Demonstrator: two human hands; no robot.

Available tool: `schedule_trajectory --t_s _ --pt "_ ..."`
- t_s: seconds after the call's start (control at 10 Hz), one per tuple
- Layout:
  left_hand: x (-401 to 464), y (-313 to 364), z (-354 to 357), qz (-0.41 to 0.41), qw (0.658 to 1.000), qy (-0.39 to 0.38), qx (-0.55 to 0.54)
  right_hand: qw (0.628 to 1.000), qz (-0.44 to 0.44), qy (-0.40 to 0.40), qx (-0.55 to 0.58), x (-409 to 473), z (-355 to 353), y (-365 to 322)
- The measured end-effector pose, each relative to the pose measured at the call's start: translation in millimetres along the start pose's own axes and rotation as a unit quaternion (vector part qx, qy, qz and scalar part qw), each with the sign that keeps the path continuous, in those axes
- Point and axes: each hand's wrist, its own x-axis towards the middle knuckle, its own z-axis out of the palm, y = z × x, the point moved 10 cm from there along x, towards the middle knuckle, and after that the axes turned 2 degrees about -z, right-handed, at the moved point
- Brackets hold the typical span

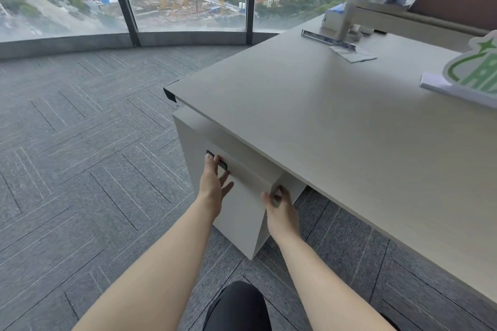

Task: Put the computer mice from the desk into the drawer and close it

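— How many hands are working at the pale grey drawer cabinet (pixel 242 212) under the light beige laminate desk (pixel 309 121), and what is each one doing?

— Two. The left hand (pixel 213 183) is reaching to the small black recessed handle (pixel 216 160) at the top of the front panel; its fingertips are resting on or in that handle, fingers extended and slightly spread, not wrapped around anything. The right hand (pixel 281 209) is curling over the near vertical corner of the cabinet front, thumb and fingers pinching that edge.

— And the drawer itself?

— One handle is showing, so one drawer can be counted. Its front is sitting close to the cabinet face; whether it is fully shut cannot be told. The handle's long axis is running along the top edge of the front, slanting from upper left to lower right in the view.

— Any computer mice showing?

— None can be made out. Toward the far side of the desk, one flat silver strip (pixel 326 39) is lying beside one white monitor-stand leg (pixel 345 20), and one green-and-white cut-out sign (pixel 476 67) is standing at the right edge.
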Motion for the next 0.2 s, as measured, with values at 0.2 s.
schedule_trajectory --t_s 0.2 --pt "-26.3 -12.1 -28.3 -0.018 0.996 0.028 0.088 0.998 0.01 -0.018 -0.057 -22.0 -2.4 1.8"
